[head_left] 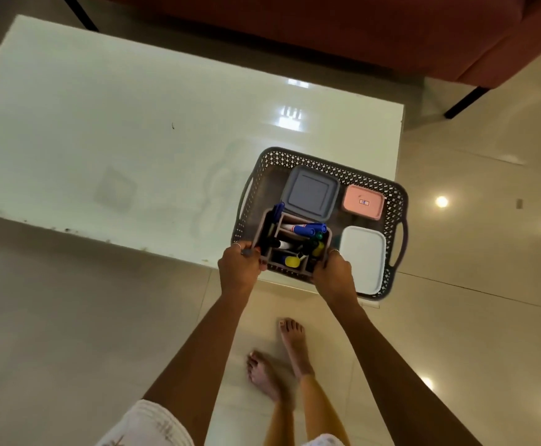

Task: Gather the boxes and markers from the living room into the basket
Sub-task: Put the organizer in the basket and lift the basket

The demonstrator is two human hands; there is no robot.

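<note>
Both hands, left hand and right hand, grip the marker holder between them over the basket.

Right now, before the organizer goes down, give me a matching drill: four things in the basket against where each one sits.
Things:
1. grey-lidded box
2. pink-lidded box
3. white-lidded box
4. marker organizer

Places in the basket:
A. near right corner
B. far right corner
C. near left, held by both hands
D. far middle

Pairs: 1-D, 2-B, 3-A, 4-C. The left hand and right hand grip the organizer's sides.
</note>
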